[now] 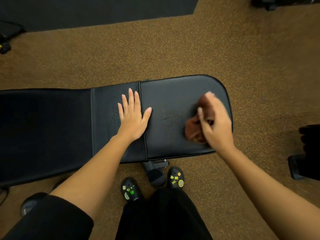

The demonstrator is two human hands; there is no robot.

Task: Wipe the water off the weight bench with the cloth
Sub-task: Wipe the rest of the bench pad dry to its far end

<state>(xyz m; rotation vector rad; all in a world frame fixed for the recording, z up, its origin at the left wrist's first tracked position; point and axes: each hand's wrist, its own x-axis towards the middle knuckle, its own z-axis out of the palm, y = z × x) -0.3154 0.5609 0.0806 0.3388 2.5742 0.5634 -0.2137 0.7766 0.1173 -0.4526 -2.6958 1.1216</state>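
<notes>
A black padded weight bench runs left to right across the middle of the view. A patch of small water droplets lies on its right-hand seat pad. My right hand, blurred, is closed on a crumpled brown cloth that rests on the pad just right of the droplets. My left hand lies flat, fingers spread, across the seam between the two pads, left of the water, holding nothing.
Speckled brown rubber floor surrounds the bench. My feet in black clogs stand beside the bench's leg and wheel. Dark equipment sits at the right edge, and a black mat lies at the top.
</notes>
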